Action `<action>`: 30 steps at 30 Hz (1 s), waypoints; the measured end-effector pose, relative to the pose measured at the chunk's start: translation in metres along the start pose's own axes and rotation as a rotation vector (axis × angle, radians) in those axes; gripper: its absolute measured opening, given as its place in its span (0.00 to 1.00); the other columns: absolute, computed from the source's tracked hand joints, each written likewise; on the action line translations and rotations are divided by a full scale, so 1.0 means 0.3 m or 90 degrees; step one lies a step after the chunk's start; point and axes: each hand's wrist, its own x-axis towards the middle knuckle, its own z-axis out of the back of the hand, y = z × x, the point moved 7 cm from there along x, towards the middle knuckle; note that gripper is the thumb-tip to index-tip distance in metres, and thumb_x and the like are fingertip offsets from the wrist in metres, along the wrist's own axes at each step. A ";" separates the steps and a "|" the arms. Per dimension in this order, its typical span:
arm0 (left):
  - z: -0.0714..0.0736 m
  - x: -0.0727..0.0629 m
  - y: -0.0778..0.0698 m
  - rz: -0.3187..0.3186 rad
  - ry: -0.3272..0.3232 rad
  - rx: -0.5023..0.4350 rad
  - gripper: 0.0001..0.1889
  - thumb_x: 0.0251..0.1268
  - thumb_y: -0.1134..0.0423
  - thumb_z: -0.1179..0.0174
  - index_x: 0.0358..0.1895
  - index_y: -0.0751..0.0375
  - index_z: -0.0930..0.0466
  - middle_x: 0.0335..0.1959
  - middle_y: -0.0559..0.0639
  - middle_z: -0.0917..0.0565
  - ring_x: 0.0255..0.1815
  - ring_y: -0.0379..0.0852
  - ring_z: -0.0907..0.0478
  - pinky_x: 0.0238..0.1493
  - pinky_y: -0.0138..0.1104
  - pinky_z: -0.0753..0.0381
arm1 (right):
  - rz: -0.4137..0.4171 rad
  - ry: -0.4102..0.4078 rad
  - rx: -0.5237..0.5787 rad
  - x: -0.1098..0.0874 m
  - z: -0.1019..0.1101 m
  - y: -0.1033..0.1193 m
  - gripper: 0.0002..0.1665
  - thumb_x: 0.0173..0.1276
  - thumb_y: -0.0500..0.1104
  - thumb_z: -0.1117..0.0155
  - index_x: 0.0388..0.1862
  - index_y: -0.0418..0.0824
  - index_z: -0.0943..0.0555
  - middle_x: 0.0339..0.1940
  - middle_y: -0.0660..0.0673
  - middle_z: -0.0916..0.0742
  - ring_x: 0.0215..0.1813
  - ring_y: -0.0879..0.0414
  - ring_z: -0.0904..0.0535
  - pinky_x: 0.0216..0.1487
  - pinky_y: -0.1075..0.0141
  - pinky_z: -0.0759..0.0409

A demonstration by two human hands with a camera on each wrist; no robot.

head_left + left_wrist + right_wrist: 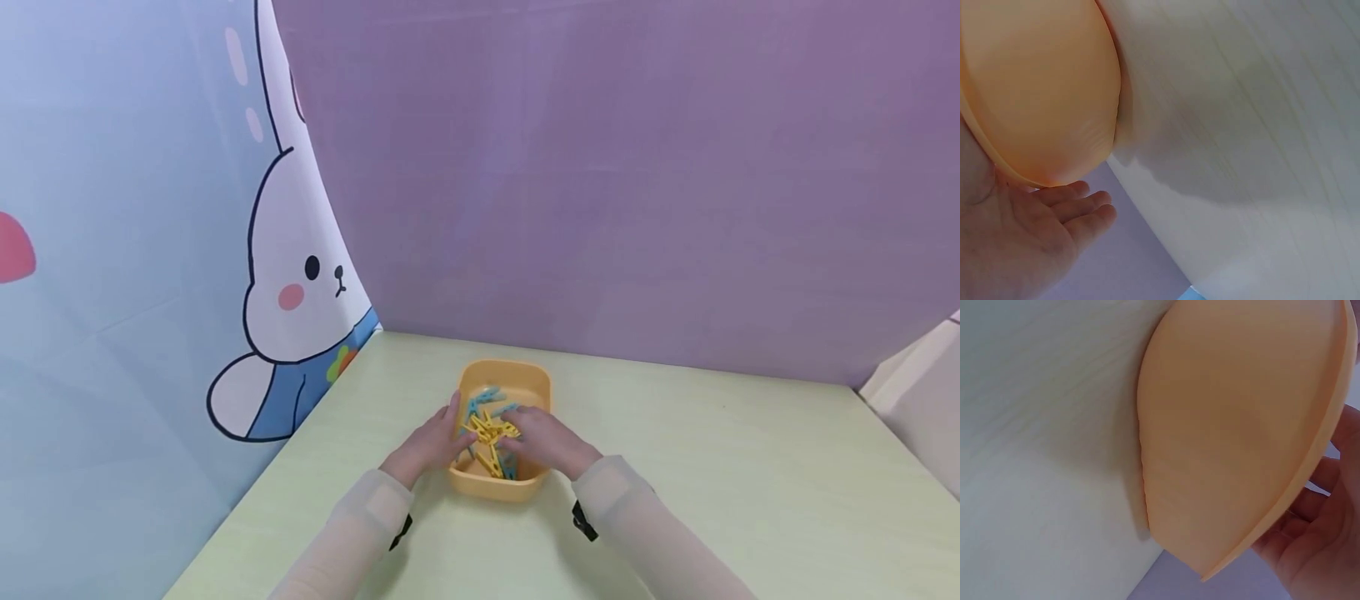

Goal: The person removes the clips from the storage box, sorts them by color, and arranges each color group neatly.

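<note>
A yellow-orange plastic basket (491, 490) stands on the table with yellow clothespins (487, 462) and blue clothespins (483, 396) jumbled inside. My left hand (433, 440) holds the basket's left rim, its thumb reaching inside over the pile. Several of its fingers (1088, 228) show beyond the rim in the left wrist view. From the right side my right hand (551, 440) reaches over the rim, fingertips among the yellow clothespins. Curled fingers (1307, 503) show behind the rim in the right wrist view; whether they pinch a clothespin I cannot tell.
The pale table (720, 467) spreads around the basket. A purple backdrop (615, 183) rises along its far edge, and a blue cloth with a printed rabbit (300, 325) hangs at the left. A white panel (922, 392) borders the right side.
</note>
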 end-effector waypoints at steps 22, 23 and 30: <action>-0.012 0.005 0.026 0.086 -0.020 0.010 0.38 0.68 0.54 0.52 0.72 0.65 0.61 0.60 0.72 0.36 0.55 0.64 0.31 0.53 0.51 0.32 | -0.075 0.105 0.005 0.005 -0.080 -0.001 0.07 0.58 0.36 0.36 0.22 0.43 0.21 0.20 0.55 0.23 0.23 0.61 0.30 0.27 0.69 0.29; -0.012 0.005 0.025 0.087 -0.018 0.011 0.37 0.68 0.55 0.52 0.72 0.66 0.61 0.59 0.72 0.35 0.54 0.63 0.30 0.52 0.51 0.32 | -0.078 0.110 0.007 0.005 -0.082 -0.001 0.07 0.57 0.35 0.36 0.22 0.43 0.21 0.20 0.55 0.23 0.23 0.61 0.30 0.27 0.69 0.29; -0.017 0.008 0.028 0.097 -0.008 0.029 0.35 0.69 0.60 0.55 0.73 0.61 0.61 0.60 0.71 0.35 0.53 0.62 0.30 0.51 0.50 0.31 | -0.090 0.128 0.000 -0.002 -0.084 0.011 0.08 0.54 0.29 0.38 0.22 0.42 0.19 0.23 0.53 0.20 0.25 0.59 0.29 0.29 0.67 0.28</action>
